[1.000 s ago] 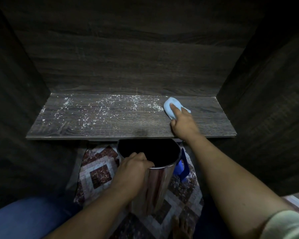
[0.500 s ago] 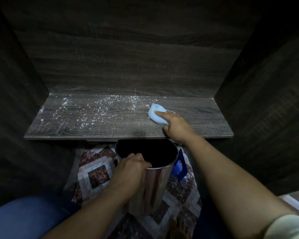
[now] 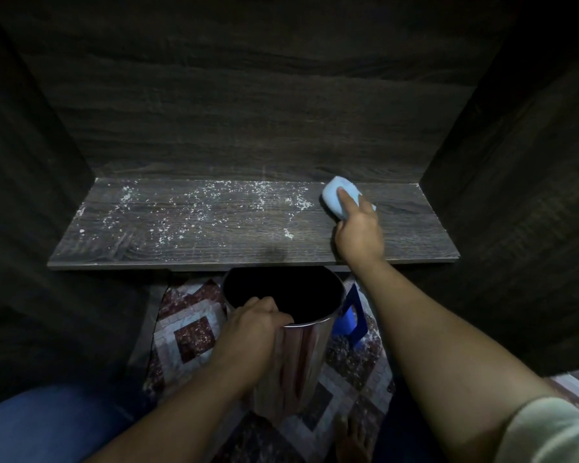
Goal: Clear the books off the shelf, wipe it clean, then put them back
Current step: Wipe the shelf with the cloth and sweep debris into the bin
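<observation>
Wiping is the step in hand: the shelf (image 3: 398,242) is bare of books, none in view, with white crumbs (image 3: 214,202) across its left and middle. The right hand (image 3: 360,235) grips a blue sponge (image 3: 335,195) at the back right, index finger pressed on top. The left hand (image 3: 248,329) grips a steel bin (image 3: 298,355) by its rim, just below the shelf's front edge. The next move likely calls for dragging the crumbs forward into it.

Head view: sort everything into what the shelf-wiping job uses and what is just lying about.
In use: shelf; white specks scattered on it; blue cloth held by the right hand; steel bin gripped at its rim by the left hand.
Lying about: patterned mat; blue plastic item behind the bin.
</observation>
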A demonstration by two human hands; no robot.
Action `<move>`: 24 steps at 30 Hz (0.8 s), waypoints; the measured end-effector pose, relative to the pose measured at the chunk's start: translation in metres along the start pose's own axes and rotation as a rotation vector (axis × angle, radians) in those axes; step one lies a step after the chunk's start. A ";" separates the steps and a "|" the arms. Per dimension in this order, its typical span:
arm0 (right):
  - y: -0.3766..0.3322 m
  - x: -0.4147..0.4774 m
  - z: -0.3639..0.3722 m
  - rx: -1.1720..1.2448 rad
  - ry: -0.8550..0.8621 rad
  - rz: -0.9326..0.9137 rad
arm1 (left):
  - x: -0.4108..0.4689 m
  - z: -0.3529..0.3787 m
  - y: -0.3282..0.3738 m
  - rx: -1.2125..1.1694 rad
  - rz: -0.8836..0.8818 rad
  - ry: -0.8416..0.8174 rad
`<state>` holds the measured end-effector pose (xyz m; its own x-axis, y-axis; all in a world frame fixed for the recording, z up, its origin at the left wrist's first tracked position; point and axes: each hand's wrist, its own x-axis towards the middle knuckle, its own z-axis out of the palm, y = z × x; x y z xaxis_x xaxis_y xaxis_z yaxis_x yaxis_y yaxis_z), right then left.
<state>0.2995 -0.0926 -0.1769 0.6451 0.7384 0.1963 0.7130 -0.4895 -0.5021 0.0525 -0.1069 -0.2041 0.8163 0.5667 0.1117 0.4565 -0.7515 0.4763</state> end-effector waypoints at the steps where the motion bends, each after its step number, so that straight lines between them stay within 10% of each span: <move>1: -0.001 0.001 0.005 -0.017 -0.023 0.001 | -0.001 0.001 -0.002 0.006 0.001 -0.001; 24: -0.017 -0.050 0.008 0.071 -0.344 -0.435 | -0.002 -0.005 0.000 0.029 0.045 0.003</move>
<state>0.2525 -0.1174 -0.1851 0.1602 0.9799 0.1184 0.8656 -0.0818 -0.4940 0.0492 -0.1062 -0.2004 0.8350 0.5334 0.1354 0.4296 -0.7856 0.4453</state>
